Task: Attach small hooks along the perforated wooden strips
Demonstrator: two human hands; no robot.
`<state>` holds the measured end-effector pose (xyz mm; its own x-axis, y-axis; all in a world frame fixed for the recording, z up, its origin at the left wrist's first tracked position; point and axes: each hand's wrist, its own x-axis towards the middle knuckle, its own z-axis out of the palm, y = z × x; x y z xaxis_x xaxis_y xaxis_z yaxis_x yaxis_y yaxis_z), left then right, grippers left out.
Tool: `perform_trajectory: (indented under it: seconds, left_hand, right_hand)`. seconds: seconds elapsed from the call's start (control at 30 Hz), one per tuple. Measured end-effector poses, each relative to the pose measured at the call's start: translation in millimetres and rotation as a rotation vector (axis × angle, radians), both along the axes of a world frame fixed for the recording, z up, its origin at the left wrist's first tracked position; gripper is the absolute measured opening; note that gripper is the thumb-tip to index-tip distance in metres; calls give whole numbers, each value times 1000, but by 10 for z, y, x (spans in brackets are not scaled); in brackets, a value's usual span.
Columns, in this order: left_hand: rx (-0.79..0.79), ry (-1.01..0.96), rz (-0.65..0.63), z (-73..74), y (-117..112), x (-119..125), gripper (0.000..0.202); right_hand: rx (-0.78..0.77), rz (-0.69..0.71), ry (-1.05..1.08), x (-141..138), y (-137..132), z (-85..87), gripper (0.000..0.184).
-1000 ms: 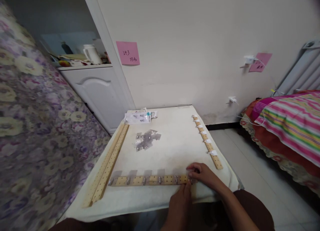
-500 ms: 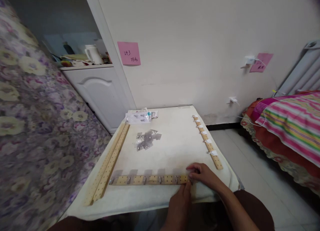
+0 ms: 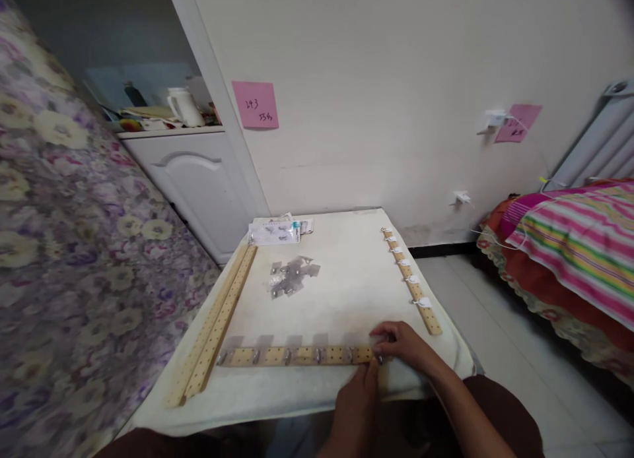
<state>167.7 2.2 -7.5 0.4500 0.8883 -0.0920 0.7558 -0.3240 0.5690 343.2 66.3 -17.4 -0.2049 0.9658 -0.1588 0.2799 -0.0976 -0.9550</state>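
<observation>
A perforated wooden strip [image 3: 297,356] with several clear hooks clipped along it lies across the near edge of the white-covered table [image 3: 337,293]. My right hand [image 3: 403,346] rests on the strip's right end, fingers curled over it in a pinch. My left hand [image 3: 354,408] comes up from below, fingertips touching the same end. What the fingers pinch there is too small to make out.
Two bare wooden strips [image 3: 215,326] lie along the table's left side and a strip with white clips [image 3: 411,281] along the right. Loose clear hooks [image 3: 292,276] and a packet [image 3: 275,232] sit near the back. A floral mattress [image 3: 59,247] stands on the left, a striped bed [image 3: 579,247] on the right.
</observation>
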Motion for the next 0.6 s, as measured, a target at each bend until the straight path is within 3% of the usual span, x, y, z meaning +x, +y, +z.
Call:
perform_trajectory:
  seconds: [0.6]
  left_hand:
    - [-4,135,-32,-2,18,1,52]
  right_hand:
    - [-4,36,30,22,-1,77,30]
